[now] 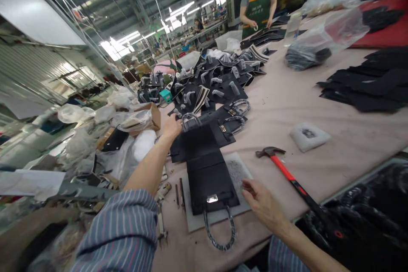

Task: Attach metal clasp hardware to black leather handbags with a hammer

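A black bag panel (pixel 208 178) lies across a pale board (pixel 244 170) in front of me. It has a silver metal clasp (pixel 212 198) and a plastic-wrapped loop handle (pixel 223 244) towards me. My left hand (pixel 172 127) reaches forward to the far left edge of the black panels, beside another wrapped handle (pixel 191 120). Its fingertips are partly hidden, so I cannot tell whether they grip anything. My right hand (pixel 259 202) hovers by the panel's right edge, fingers loosely bent and apart, with nothing in it. More black panels with clasps (pixel 223 128) lie just beyond.
A claw hammer (pixel 283 168) lies to the right, near a white wrapped block (pixel 309 136). Thin tools (pixel 180 195) lie left of the board. Black pieces with wrapped handles (pixel 210 80) are heaped ahead. A dark stack (pixel 366 80) sits right. A person in a green apron (pixel 258 8) stands across the table.
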Tool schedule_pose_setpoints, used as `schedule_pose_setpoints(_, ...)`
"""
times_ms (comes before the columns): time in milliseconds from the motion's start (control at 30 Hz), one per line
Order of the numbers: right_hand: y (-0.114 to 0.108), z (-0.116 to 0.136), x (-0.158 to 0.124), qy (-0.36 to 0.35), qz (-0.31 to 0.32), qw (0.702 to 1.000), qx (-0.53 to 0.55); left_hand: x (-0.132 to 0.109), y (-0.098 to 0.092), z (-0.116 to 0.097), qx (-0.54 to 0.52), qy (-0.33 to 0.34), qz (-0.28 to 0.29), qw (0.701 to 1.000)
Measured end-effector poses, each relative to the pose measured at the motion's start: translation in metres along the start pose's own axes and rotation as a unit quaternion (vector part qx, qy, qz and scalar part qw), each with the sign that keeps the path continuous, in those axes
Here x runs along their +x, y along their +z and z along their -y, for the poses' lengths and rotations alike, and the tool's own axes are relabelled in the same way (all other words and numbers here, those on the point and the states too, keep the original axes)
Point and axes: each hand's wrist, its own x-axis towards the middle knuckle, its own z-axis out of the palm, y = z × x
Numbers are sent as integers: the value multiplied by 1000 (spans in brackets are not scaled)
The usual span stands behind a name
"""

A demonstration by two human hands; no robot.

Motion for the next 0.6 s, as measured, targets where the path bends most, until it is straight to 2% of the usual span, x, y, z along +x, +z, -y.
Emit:
schedule_pose_setpoints(67, -5, -9, -6, -78, -2, 992, -101, -38, 23, 3, -1, -30, 59, 998)
schedule_pose_setpoints(133, -9, -15, -12, -143, 20, 973, -180, -84, 35, -1, -13, -33, 120, 992)
schedule_pose_setpoints(200, -10, -17, -17, -172, 64, 955, -233, -139, 38, -9, -34, -21, 166, 985)
schedule_pose_setpoints(267, -9, -17, -18, -185, 105, 941, -265, -197, 32, -17, -62, -4, 197, 978)
schedule_pose_setpoints(367, -4, -16, -14, -207, 141, 925, -287, -284, 15, -23, -131, 26, 222, 966)
schedule_pose_setpoints(433, 0, -16, -10, -223, 148, 917, -297, -333, 6, -26, -152, 77, 235, 957)
schedule_pose_setpoints(500, 3, -17, -5, -231, 144, 912, -307, -371, 3, -34, -150, 113, 244, 951)
schedule_pose_setpoints(600, 5, -21, 2, -236, 133, 909, -316, -404, 13, -54, -113, 113, 211, 964)
